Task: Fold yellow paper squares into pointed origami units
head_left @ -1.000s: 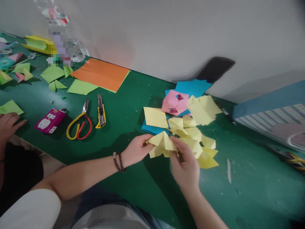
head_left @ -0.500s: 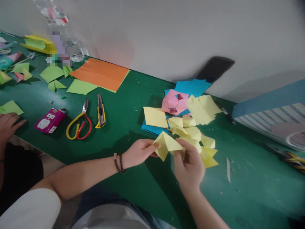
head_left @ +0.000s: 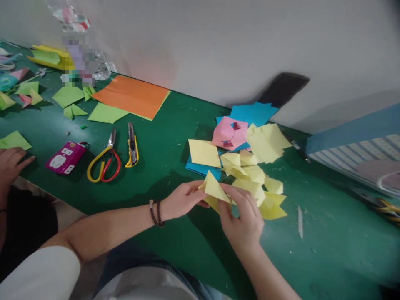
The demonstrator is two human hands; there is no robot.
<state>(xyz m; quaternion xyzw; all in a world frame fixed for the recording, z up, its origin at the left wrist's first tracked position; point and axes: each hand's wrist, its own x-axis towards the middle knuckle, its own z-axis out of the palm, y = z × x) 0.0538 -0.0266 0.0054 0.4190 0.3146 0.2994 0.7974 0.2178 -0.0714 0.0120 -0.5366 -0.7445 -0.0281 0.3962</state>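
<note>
Pinched by left hand (head_left: 183, 201) and right hand (head_left: 243, 218), the paper (head_left: 214, 187) stands peaked. I'd align it carefully before pressing folds firmly.

Scissors (head_left: 109, 148) and folded paper (head_left: 213, 187) suggest a craft table (head_left: 162, 141).

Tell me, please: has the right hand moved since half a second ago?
Yes, slightly: judged against the pink folded-paper model, the right hand has shifted to the left, closer to the left hand.
</note>
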